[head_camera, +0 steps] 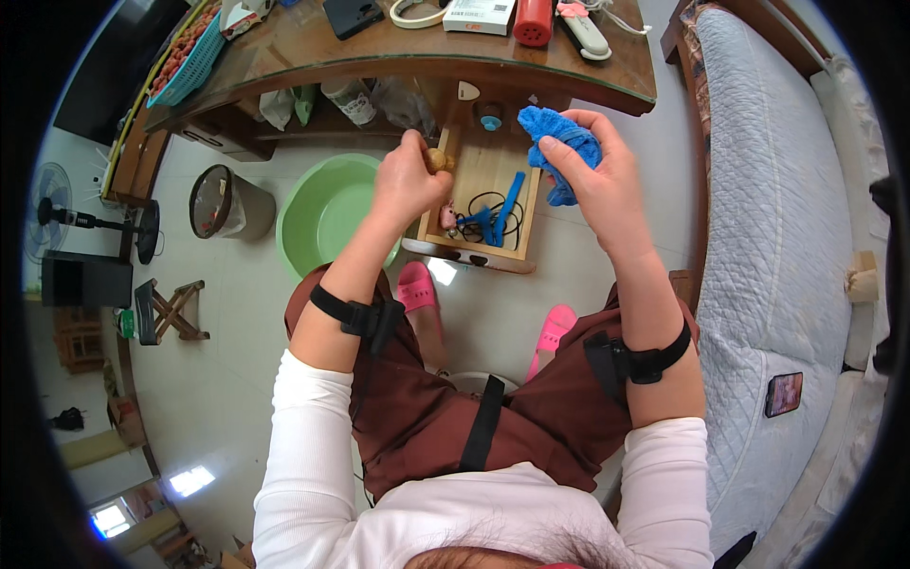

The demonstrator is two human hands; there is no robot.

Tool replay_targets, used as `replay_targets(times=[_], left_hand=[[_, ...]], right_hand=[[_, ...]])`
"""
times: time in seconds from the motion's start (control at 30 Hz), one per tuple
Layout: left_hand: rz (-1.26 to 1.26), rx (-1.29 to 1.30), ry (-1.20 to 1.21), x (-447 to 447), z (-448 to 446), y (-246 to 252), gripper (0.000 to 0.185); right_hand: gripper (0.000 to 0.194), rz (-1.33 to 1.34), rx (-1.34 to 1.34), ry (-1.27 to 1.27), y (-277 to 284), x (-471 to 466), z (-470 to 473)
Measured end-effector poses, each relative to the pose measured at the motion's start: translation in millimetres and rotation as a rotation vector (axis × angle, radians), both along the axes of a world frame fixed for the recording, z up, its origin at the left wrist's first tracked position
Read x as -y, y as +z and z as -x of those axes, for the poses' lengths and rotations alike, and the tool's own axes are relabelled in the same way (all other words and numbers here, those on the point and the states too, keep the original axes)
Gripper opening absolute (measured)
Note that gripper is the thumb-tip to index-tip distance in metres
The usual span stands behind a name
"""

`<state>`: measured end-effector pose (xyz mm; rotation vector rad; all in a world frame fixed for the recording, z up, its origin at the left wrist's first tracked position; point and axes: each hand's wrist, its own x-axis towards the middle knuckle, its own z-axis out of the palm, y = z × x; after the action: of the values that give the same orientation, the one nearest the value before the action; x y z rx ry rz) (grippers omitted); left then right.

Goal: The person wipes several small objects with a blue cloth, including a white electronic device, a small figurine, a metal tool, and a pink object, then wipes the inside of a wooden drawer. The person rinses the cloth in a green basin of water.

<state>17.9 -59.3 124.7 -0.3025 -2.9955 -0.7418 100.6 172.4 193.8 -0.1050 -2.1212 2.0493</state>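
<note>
My left hand (412,181) is closed around a small round tan-brown object (436,161), over the left wall of a pulled-out wooden drawer (473,163). Its exact kind is hard to tell. Bunched in my right hand (613,185) is a blue cloth (561,142), held in the air past the drawer's right side. Inside the drawer lie a coiled black cable (521,213), blue strips (509,203) and a small pink figurine (448,217). A small container with a blue knob (490,122) sits at its back.
A green plastic basin (334,213) stands left of the drawer, with a lined waste bin (245,206) farther left. The glass-topped desk (419,53) overhangs the drawer and bears a red cylinder (533,25) and a white box (478,18). At right is a quilted bed (768,249) with a phone (784,395).
</note>
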Motion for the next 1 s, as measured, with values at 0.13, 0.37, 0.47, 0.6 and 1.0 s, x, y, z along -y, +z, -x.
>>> replay_targets(times=[0.13,0.37,0.47,0.6,1.0], left_hand=[[-1.269,0.570,-0.139,6,-8,23,0.024],[-1.624,0.861,-0.320,-5,-38,58,0.043],[-1.686,0.981,-0.419,-7,-40,62,0.048],[-1.655,0.826,-0.405,-16,-43,58,0.051],[-1.551,0.626,-0.148,-29,-45,50,0.044]], right_hand=[[0.034,0.059,-0.006,0.037,4,3,-4],[0.036,0.293,-0.276,0.112,13,15,-7],[0.040,0.468,-0.164,0.152,14,19,-5],[0.047,0.596,-0.060,0.204,7,20,1],[0.067,0.539,0.112,0.179,4,13,17]])
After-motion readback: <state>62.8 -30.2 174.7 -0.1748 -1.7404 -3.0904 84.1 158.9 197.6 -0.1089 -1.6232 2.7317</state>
